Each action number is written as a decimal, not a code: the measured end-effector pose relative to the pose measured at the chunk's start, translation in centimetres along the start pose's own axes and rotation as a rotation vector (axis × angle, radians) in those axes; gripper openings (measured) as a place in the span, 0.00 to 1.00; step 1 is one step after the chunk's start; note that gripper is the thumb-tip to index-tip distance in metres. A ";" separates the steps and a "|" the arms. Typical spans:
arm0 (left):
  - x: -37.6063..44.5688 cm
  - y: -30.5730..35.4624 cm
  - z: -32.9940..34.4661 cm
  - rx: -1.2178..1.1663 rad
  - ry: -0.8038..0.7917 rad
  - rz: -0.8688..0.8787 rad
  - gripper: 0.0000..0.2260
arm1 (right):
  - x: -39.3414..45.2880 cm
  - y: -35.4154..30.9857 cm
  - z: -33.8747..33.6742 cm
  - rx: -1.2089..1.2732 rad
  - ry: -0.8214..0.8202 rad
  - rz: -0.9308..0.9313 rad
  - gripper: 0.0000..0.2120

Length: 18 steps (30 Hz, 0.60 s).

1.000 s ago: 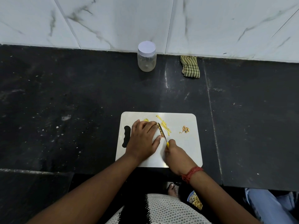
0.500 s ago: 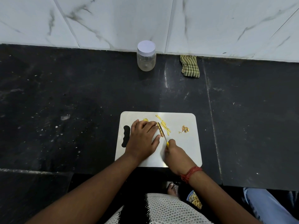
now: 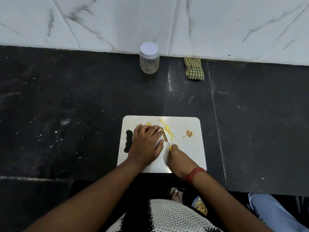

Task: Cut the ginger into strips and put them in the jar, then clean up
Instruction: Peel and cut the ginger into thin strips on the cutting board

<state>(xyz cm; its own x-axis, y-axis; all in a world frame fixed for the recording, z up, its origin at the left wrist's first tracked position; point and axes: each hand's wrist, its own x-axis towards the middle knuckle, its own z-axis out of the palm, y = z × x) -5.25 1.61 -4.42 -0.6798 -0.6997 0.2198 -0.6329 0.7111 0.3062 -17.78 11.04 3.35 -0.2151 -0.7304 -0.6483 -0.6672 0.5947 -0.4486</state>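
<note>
A: Where is the ginger?

B: On a white cutting board (image 3: 185, 158) at 6 o'clock on the dark counter. The left hand (image 3: 145, 144) lies over a ginger piece (image 3: 163, 134), fingers pressing it down; how much sits beneath is hidden.

A: And the right hand?

B: The right hand (image 3: 179, 159) is wrapped around a yellow-handled knife (image 3: 167, 141), blade against the piece. Cut strips (image 3: 167, 129) lie just beside it at 1 o'clock; peel scraps (image 3: 189, 133) farther right.

A: How will it handle?

B: Probably firm, fibrous, light, slightly slippery. Pinch strips as a bunch. The jar (image 3: 149, 58), lid on, stands at 12 o'clock; a checked cloth (image 3: 194, 69) beside it.
</note>
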 end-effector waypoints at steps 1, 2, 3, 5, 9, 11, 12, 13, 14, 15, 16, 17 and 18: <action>0.0 0.0 0.0 0.006 -0.003 0.001 0.17 | 0.0 0.1 0.0 -0.006 -0.002 -0.018 0.06; 0.0 0.0 0.0 0.011 -0.005 0.001 0.17 | 0.0 0.4 0.1 -0.013 -0.006 -0.039 0.06; 0.0 0.1 0.0 0.016 -0.005 0.002 0.17 | 0.0 0.5 0.1 -0.018 -0.011 -0.051 0.07; 0.1 0.1 0.0 0.020 -0.002 0.003 0.16 | 0.2 0.5 0.1 -0.035 -0.029 -0.057 0.08; 0.3 0.3 0.1 -0.014 0.034 -0.028 0.14 | 0.5 0.3 0.0 0.028 -0.028 -0.005 0.17; 0.5 0.6 0.1 -0.045 0.051 -0.072 0.13 | 0.4 0.3 -0.2 0.062 -0.042 -0.006 0.17; 0.6 0.8 0.2 -0.053 0.049 -0.090 0.12 | 0.3 0.4 -0.4 0.079 -0.054 -0.002 0.17; 0.6 0.9 0.3 -0.055 0.044 -0.102 0.12 | 0.3 0.5 -0.5 0.082 -0.056 -0.003 0.15; 0.6 0.9 0.4 -0.054 0.041 -0.108 0.13 | 0.3 0.6 -0.5 0.080 -0.054 0.003 0.12; 0.6 1.0 0.4 -0.052 0.040 -0.109 0.13 | 0.2 0.7 -0.5 0.083 -0.052 0.007 0.08; 0.6 0.9 0.4 -0.049 0.041 -0.107 0.13 | 0.1 0.8 -0.5 0.084 -0.049 0.006 0.05; 0.5 0.9 0.4 -0.046 0.042 -0.106 0.13 | 0.0 0.8 -0.5 0.067 -0.041 -0.002 0.04; 0.5 0.9 0.4 -0.043 0.040 -0.106 0.14 | -0.1 0.8 -0.5 0.035 -0.034 -0.007 0.04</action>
<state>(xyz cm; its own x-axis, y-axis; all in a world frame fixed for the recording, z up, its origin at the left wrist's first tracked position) -6.34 1.93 -4.37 -0.5940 -0.7735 0.2210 -0.6835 0.6301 0.3685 -18.62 11.40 3.35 -0.1857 -0.7228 -0.6656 -0.6427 0.6018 -0.4742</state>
